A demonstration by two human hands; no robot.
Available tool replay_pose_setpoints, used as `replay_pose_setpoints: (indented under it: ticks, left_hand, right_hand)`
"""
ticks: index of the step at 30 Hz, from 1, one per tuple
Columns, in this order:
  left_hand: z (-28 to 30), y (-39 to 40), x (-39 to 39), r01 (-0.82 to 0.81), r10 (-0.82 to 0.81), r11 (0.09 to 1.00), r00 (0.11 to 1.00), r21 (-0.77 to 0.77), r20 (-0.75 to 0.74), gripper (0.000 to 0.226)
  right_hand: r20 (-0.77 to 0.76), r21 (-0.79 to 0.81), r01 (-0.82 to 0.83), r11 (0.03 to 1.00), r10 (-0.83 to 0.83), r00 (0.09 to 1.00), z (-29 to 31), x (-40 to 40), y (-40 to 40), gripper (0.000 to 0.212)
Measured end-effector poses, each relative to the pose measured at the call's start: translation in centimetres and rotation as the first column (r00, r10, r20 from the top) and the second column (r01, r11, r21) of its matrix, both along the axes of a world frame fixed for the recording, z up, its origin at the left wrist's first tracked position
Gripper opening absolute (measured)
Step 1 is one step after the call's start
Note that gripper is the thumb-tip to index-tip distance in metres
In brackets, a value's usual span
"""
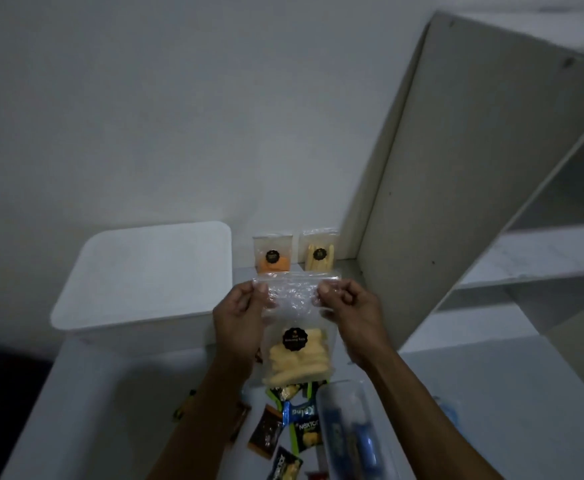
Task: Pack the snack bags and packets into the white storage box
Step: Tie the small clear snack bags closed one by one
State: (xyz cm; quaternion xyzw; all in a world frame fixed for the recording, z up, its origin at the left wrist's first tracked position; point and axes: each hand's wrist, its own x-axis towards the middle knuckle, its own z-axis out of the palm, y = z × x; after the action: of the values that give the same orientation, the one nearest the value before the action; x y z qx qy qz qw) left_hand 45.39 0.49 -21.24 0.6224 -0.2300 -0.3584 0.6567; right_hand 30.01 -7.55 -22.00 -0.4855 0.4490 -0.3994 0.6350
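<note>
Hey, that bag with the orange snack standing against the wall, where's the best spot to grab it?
Pinch the empty clear top strip of the orange snack bag, coming from above and in front. It stands upright against the wall, contents sunk low, so the top is flat and free.

Legible print is scarce. Below my hands, on the bench, a green packet (pixel 307 435) carries the word "NEXTON" or similar in white; the last letters are uncertain. Just above it a blue packet (pixel 297 411) lies upside down to me, and its white lettering reads roughly "Kalna", not confirmed. The clear bag (pixel 297 336) I hold between my left hand (pixel 238 323) and right hand (pixel 353 318) bears a round black sticker (pixel 294 338) with pale lettering too small to read. Beyond my hands, two standing bags (pixel 272 253) (pixel 319 250) carry matching black stickers, also illegible. A dark packet (pixel 285 465) at the bottom edge shows blurred white letters I cannot make out.
</note>
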Motion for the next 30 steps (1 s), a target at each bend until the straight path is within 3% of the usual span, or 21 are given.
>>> replay_pose_setpoints:
  ticks: [3, 8, 12, 15, 18, 30]
  left_hand:
    - [2.5, 1.2, 0.6, -0.005, 0.003, 0.999, 0.999, -0.048, -0.036, 0.014]
    - [4.8, 2.4, 1.2, -0.021, 0.023, 0.997, 0.999, -0.080, 0.030, 0.012]
    - [6.4, 2.6, 0.2, -0.015, 0.034, 0.992, 0.989, -0.127, 0.146, 0.011]
    - [7.5, 2.5, -0.5, -0.014, 0.043, 0.989, 0.980, -0.148, 0.196, 0.014]
    - [8.2, 2.3, -0.8, -0.005, 0.039, 0.986, 0.977, -0.166, 0.207, 0.014]
    - [9.0, 3.7, -0.9, 0.056, -0.011, 0.987, 0.959, -0.153, 0.283, 0.015]
  right_hand:
    - [-0.051, -0.077, -0.046, 0.996, 0.042, 0.998, 2.7, -0.2, 1.2, 0.010]
    - [-0.208, -0.305, -0.159, 0.939, 0.097, 0.973, 7.3, -0.1, 1.5, 0.020]
    - [-0.576, -0.476, -0.430, 0.767, 0.098, 0.812, 10.6, 0.7, 1.2, 0.023]
    - [-0.706, -0.509, -0.569, 0.647, 0.065, 0.706, 12.5, 1.8, 1.6, 0.019]
    - [-0.743, -0.522, -0.594, 0.612, 0.017, 0.670, 13.5, 2.4, 1.5, 0.015]
    - [-0.752, -0.485, -0.603, 0.633, 0.050, 0.657, 14.5, 2.3, 2.4, 0.013]
